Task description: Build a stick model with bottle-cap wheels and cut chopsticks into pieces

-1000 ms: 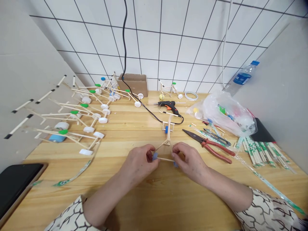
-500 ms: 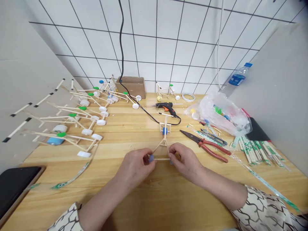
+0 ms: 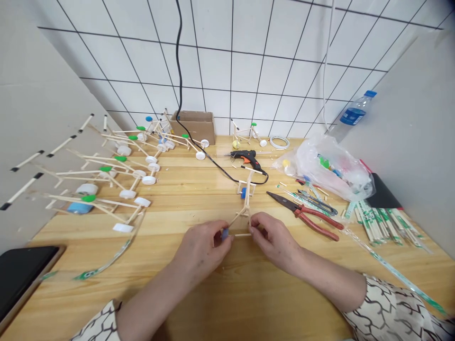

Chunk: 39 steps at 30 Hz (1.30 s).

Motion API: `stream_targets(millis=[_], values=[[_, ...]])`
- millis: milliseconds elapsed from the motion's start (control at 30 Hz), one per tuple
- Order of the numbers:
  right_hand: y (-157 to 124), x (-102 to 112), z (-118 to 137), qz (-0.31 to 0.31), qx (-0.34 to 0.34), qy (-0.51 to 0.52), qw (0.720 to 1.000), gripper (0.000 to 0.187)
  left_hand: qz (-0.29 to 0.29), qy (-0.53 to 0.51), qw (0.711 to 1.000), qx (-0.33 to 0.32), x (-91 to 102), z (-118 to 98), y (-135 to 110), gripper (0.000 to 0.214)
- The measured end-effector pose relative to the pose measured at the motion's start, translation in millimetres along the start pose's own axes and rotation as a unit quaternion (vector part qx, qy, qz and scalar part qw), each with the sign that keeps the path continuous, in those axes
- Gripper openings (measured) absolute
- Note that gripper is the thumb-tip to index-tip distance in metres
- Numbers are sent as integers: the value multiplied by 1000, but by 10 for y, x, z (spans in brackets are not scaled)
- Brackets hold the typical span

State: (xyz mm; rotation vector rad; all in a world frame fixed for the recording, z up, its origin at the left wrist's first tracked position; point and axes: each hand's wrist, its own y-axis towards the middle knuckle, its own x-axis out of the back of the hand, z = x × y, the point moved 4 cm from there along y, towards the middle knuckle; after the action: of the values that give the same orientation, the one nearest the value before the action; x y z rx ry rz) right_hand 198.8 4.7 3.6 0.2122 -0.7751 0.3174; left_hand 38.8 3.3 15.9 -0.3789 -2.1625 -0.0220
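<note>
Both my hands hold a small frame of thin wooden sticks [image 3: 245,208] upright on the table. My left hand [image 3: 202,244] pinches the near axle stick [image 3: 241,235] beside a blue bottle-cap wheel [image 3: 225,233], which is partly covered by my fingers. My right hand [image 3: 272,237] grips the other end of that axle, and any wheel there is hidden. A second blue cap [image 3: 243,192] sits low on the far end of the frame.
Stick vehicles with white and blue cap wheels lie at the left. Pliers [image 3: 305,215], scissors, a plastic bag [image 3: 330,166] and loose chopsticks [image 3: 380,222] lie at the right. A hot glue gun [image 3: 245,155] and its black cord lie just beyond the frame.
My hands have drawn slightly closer together on the axle. The blue cap at the right end, visible a second ago, is now hidden behind my right fingers.
</note>
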Motion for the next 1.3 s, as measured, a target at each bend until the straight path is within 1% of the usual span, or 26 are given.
stream_targets(millis=[233,400,667,1067,1300], values=[[-4,7,-21,5,-8,24,1000,8,-3,12,1000,-9,-22,7,-13,18],[-2,3,-30,11,-16,33,999,8,-9,9,1000,0,-23,32,-15,22],[-2,3,-30,13,-22,43,999,7,-3,31,1000,4,-25,20,-9,20],[6,27,-12,21,-33,27,999,3,-5,30,1000,2,-25,8,-1,20],[4,12,-30,13,-31,34,999,5,-7,24,1000,-6,-32,10,-6,20]])
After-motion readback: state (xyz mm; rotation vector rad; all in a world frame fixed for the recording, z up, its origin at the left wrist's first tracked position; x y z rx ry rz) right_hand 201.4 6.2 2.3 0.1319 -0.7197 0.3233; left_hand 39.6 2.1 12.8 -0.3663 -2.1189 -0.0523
